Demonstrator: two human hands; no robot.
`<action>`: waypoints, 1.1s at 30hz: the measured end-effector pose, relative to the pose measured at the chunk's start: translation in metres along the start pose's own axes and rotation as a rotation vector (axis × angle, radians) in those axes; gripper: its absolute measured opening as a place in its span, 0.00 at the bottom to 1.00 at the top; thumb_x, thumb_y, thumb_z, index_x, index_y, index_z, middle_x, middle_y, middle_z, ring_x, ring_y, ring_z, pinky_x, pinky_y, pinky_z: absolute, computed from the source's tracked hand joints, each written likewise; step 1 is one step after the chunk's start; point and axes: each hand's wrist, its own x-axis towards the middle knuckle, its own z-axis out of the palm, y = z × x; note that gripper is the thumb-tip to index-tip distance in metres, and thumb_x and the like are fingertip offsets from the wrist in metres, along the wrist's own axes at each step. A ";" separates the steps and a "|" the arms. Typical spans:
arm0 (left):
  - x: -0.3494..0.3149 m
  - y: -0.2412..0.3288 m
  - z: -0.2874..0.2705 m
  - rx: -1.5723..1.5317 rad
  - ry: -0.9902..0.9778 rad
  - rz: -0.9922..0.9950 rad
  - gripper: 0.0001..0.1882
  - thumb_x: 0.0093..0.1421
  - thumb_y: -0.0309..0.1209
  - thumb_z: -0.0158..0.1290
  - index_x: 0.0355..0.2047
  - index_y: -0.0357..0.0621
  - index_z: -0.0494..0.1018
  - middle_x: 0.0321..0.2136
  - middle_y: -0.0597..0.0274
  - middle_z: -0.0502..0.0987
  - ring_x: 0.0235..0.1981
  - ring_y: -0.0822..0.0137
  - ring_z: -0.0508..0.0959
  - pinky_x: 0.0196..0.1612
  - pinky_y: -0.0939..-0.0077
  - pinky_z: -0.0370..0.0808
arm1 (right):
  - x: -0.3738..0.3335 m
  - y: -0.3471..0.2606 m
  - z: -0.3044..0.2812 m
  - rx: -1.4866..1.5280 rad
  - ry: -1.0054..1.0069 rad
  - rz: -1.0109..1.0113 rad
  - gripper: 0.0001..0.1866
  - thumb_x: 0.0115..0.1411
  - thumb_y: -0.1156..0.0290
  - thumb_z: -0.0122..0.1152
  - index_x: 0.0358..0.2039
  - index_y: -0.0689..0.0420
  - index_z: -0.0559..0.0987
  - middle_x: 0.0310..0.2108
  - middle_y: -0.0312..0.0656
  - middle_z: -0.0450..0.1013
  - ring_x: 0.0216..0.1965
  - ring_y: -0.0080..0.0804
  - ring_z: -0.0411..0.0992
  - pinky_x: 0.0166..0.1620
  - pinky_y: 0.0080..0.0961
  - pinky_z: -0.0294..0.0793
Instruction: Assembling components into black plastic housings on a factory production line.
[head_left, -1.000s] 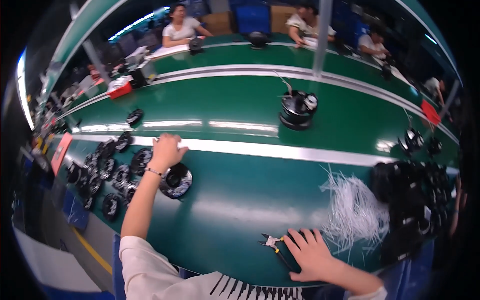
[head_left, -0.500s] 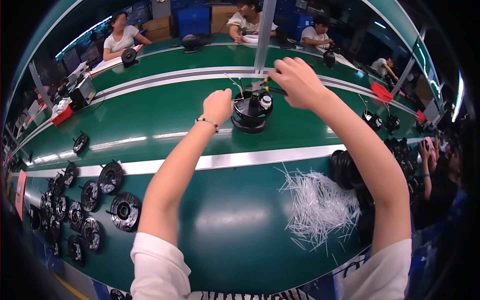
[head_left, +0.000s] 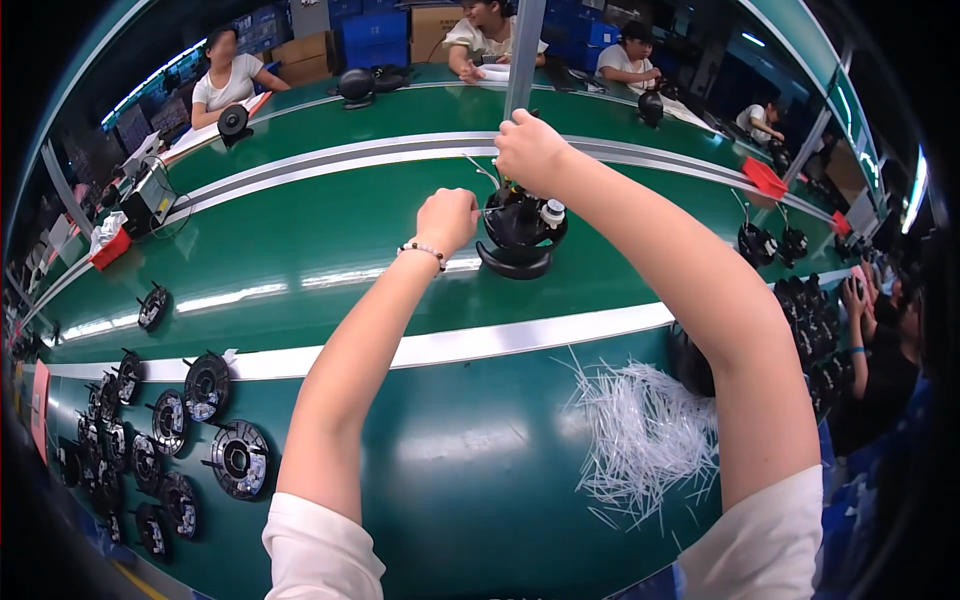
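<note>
"Black unit [head_left: 522, 237]: where?"
"Beside the left hand [head_left: 447, 222], its fingers pinching a thin wire [head_left: 488, 210], and below the right hand [head_left: 530, 152], fingers curled."
"Around what?"
"Cannot tell; it's hidden."

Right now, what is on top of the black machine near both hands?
A white round part and pale wires show on the black machine. The right hand hides part of its far side.

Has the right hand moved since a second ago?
Yes: the right hand has moved forward, from the near side of the white rail to its far side, now at the black round unit.
</note>
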 end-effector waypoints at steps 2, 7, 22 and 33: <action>0.001 0.001 0.002 0.002 0.013 0.017 0.05 0.47 0.32 0.54 0.22 0.46 0.76 0.24 0.51 0.76 0.29 0.53 0.76 0.33 0.64 0.74 | -0.001 0.004 -0.003 -0.011 -0.071 0.025 0.08 0.48 0.62 0.57 0.30 0.45 0.79 0.34 0.31 0.74 0.41 0.27 0.68 0.45 0.30 0.59; 0.005 0.009 0.004 0.024 0.058 0.080 0.04 0.46 0.30 0.52 0.21 0.46 0.76 0.22 0.51 0.75 0.27 0.53 0.76 0.32 0.64 0.74 | -0.006 0.003 0.013 -0.020 -0.022 0.024 0.05 0.40 0.65 0.61 0.21 0.46 0.79 0.29 0.31 0.71 0.38 0.26 0.66 0.40 0.26 0.59; -0.034 0.082 -0.013 -0.388 0.195 0.195 0.08 0.48 0.30 0.51 0.22 0.40 0.77 0.21 0.52 0.76 0.23 0.56 0.77 0.28 0.70 0.74 | -0.107 0.042 -0.063 0.230 0.014 0.540 0.13 0.34 0.76 0.62 0.26 0.59 0.76 0.28 0.47 0.72 0.31 0.42 0.73 0.33 0.32 0.74; -0.171 0.090 -0.055 -0.600 -0.194 0.191 0.29 0.45 0.15 0.38 0.50 0.43 0.63 0.39 0.55 0.74 0.41 0.64 0.75 0.42 0.72 0.71 | -0.285 -0.229 -0.155 1.450 0.251 0.304 0.26 0.37 0.65 0.62 0.41 0.57 0.72 0.32 0.36 0.65 0.34 0.29 0.63 0.35 0.25 0.60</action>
